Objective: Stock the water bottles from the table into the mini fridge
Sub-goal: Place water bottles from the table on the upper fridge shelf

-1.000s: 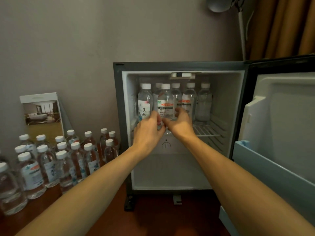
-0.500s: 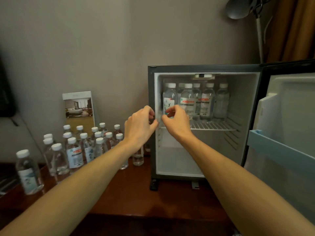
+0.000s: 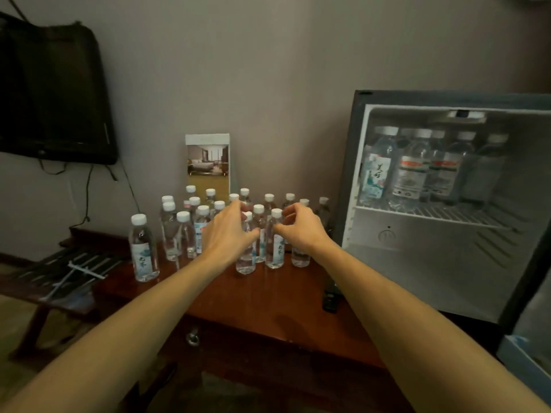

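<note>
Several small clear water bottles with white caps [image 3: 143, 248] stand grouped on the reddish wooden table [image 3: 268, 302]. My left hand [image 3: 229, 234] hovers at the front of the group, fingers and thumb curved loosely around the neck of one standing bottle [image 3: 246, 257]. My right hand [image 3: 301, 231] is cupped the same way beside the neighbouring bottle [image 3: 274, 248]. Both bottles stand on the table. To the right, the mini fridge [image 3: 351, 180] is open, with several bottles [image 3: 414, 174] upright on its wire shelf; its lower space is bare.
The fridge door [image 3: 530, 341] swings out at the far right. A black remote [image 3: 329, 296] lies by the fridge's front corner. A photo card [image 3: 207, 162] leans on the wall behind the bottles. A dark TV [image 3: 53, 93] and slatted rack [image 3: 59, 272] are left.
Both hands left the fridge shelf empty and swung left to the bottles on the table. My view turned left with them, so the fridge now sits at the right edge.
</note>
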The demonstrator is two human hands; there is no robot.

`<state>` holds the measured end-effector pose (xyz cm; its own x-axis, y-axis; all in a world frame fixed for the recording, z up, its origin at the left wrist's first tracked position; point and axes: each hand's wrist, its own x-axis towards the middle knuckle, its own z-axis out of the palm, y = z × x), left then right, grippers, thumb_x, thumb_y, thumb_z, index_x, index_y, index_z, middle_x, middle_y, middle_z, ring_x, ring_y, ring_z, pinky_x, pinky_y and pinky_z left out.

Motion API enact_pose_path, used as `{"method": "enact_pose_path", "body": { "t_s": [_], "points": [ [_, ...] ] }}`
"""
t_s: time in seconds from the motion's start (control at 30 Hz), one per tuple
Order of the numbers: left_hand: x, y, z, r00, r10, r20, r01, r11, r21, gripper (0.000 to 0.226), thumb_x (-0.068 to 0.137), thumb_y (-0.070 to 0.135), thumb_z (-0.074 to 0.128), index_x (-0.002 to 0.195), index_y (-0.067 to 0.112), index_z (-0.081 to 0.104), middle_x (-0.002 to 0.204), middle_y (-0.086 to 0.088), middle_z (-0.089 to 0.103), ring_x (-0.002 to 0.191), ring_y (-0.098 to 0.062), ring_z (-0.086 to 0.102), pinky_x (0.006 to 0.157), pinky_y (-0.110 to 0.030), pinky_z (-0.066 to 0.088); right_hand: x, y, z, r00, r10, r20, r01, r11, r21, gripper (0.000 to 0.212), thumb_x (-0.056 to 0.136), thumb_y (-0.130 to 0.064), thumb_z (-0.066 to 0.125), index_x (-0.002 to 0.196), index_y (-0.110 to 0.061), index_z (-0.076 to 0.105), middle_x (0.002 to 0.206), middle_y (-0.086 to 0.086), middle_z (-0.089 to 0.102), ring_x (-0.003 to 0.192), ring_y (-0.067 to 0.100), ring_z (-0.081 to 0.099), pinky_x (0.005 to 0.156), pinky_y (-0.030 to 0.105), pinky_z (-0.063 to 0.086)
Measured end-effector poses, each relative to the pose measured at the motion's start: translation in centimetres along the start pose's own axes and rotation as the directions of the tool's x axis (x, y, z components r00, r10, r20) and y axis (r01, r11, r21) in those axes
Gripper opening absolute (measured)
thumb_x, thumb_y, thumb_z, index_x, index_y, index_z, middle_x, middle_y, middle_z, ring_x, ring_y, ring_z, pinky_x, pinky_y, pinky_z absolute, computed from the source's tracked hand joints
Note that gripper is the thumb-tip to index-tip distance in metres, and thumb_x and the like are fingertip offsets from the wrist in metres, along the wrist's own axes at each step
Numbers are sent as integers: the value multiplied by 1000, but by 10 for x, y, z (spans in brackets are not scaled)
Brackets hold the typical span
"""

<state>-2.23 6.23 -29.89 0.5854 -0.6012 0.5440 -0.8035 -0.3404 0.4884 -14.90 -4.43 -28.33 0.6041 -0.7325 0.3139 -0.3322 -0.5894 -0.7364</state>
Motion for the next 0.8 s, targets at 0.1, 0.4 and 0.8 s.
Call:
{"method": "enact_pose_path", "body": {
  "t_s": [0.1,0.4,0.8],
  "points": [
    [-3,-31,4,998,-56,-3,56,998,-6,46,87,40,79,123,22,56,119,4,66,107,-19,66,75,-33,50,7,2,27,998,11,58,-8,999,-47,47,94,-23,74,135,-13,53,118,1,61,104,16,61,90,34,57],
    [-24,-119,19,955,-288,-73,282,956,-82,38,88,46,76,109,27,50,93,13,64,94,-18,68,73,-37,53,32,-12,111,977,-5,213,23,996,-84,54,93,-29,75,138,-10,54,137,6,59,122,23,59,97,36,54],
    [-33,-198,49,902,-428,54,431,884,-180,68,90,42,74,147,25,41,142,-1,59,129,-26,58,100,-47,52,55,-20,212,966,-5,257,2,1000,10,60,88,-31,80,138,-15,51,123,-4,61,102,14,62,88,32,53]
  ]
}}
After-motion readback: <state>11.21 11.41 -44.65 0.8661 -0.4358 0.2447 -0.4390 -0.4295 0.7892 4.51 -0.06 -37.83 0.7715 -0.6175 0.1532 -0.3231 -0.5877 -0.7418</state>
